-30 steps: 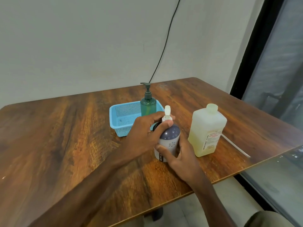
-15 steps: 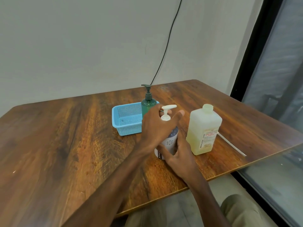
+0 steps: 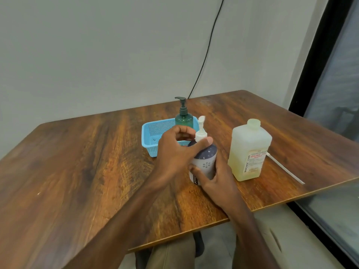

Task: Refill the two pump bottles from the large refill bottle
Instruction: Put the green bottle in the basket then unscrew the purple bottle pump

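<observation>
A grey-and-white pump bottle point(image 3: 206, 161) stands on the wooden table point(image 3: 77, 171). My right hand point(image 3: 217, 179) grips its lower body from the near right side. My left hand point(image 3: 175, 152) curls round the white pump collar point(image 3: 200, 135), thumb against it. The pump nozzle points away from me. To the right stands the large refill bottle point(image 3: 249, 152), translucent with yellowish liquid low inside, its neck uncapped. A green pump bottle point(image 3: 184, 118) stands upright in the blue basket point(image 3: 153, 133) behind my left hand.
A thin white tube point(image 3: 285, 168) lies on the table right of the refill bottle, close to the table's right edge. A black cable point(image 3: 206, 51) runs down the wall behind. A dark window frame point(image 3: 318, 55) borders the right side.
The pump nozzle has turned from pointing right half a second ago to pointing away from me, under my left hand on the collar. My right hand keeps its hold on the bottle body.
</observation>
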A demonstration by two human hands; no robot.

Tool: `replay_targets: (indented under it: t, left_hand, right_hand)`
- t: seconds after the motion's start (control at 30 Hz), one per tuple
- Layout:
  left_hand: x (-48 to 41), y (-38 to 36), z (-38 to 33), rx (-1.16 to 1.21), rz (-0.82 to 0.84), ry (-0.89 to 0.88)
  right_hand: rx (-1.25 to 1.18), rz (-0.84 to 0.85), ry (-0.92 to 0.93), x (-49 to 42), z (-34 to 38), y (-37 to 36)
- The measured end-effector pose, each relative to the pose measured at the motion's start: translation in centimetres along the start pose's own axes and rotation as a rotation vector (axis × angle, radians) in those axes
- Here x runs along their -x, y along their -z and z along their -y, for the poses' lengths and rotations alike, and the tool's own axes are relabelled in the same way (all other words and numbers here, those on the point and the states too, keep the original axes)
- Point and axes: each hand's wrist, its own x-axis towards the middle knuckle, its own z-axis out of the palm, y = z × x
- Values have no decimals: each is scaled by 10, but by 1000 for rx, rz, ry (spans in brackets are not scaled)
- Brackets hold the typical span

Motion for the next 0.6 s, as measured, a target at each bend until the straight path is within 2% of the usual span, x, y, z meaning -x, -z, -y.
replay_targets:
  t: [0.13, 0.27, 0.37, 0.47, 0.6]
  left_hand:
    - [-14, -24, -1, -23, 65, 0]
    - [-4, -30, 5, -30, 139, -118]
    - [10, -16, 17, 64, 178, -151]
    - [14, -4, 19, 200, 130, -77]
    - [-1, -6, 16, 102, 60, -59]
  right_hand:
    - [-20, -7, 23, 1, -1, 0]
    - [-32, -6, 37, 1, -3, 2]
    - [-38, 5, 34, -1, -5, 1]
    - [-16, 1, 10, -1, -7, -1]
    - [-3, 0, 3, -1, -7, -1]
